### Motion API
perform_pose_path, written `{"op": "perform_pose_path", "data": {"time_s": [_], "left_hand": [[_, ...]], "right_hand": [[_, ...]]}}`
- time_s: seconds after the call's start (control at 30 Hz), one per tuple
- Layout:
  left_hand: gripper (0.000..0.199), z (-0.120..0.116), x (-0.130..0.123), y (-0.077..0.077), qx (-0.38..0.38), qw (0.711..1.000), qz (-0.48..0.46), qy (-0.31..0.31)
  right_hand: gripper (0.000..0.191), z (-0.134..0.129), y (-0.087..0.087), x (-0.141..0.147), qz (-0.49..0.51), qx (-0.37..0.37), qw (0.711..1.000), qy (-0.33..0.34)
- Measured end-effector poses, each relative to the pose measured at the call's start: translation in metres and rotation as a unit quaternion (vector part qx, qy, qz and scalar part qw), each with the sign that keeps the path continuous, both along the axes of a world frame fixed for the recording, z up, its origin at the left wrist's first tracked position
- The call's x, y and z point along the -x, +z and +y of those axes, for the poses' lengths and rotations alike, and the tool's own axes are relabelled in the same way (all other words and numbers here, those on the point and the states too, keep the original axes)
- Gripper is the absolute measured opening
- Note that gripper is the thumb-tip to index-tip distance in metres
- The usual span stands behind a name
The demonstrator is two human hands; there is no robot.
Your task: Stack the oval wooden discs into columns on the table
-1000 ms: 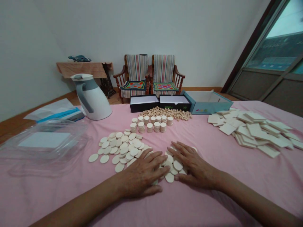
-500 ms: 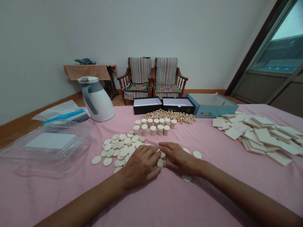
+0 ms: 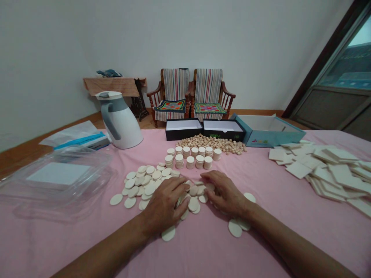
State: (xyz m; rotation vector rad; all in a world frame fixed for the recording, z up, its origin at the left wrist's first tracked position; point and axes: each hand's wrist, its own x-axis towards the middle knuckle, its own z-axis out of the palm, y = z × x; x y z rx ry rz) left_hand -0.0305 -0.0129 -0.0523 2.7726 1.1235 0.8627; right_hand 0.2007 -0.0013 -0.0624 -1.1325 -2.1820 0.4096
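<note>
My left hand [image 3: 165,204] lies over the near edge of a spread of flat cream discs [image 3: 145,185], fingers pointing right. My right hand [image 3: 224,191] rests beside it, fingertips on the discs between the hands. Neither hand lifts anything. Some discs are partly hidden under my palms, and a few lie loose near my right wrist. Farther back stand several short stacks of discs [image 3: 189,160], and behind them is a heap of small round wooden beads [image 3: 213,143]. Thin cream square tiles [image 3: 327,173] lie in a loose pile to the right.
A pink cloth [image 3: 72,243] covers the table. A white-and-grey jug [image 3: 120,121] and a clear plastic container [image 3: 58,177] stand at left. Two black boxes [image 3: 183,129] and a blue box [image 3: 268,131] stand open at the back, before two striped wooden chairs [image 3: 188,94].
My hands have drawn closer together over the discs, and the discs near my right hand have shifted. The head view has turned, so the whole scene sits more level.
</note>
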Motion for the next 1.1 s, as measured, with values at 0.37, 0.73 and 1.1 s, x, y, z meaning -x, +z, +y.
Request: {"op": "perform_pose_path", "data": {"time_s": [0.37,0.73,1.1], "left_hand": [[0.028,0.000,-0.001,0.005,0.011,1.000,0.021,-0.013],[0.024,-0.001,-0.001,0.005,0.017,0.999,0.029,-0.010],[0.026,0.000,0.001,0.001,0.012,0.999,0.028,-0.008]], "right_hand": [[0.020,-0.001,0.001,0.023,-0.006,0.036,0.999,0.009],[0.019,0.029,0.007,-0.026,0.027,-0.075,0.986,-0.145],[0.023,0.042,0.002,-0.048,-0.118,-0.009,0.979,-0.166]]}}
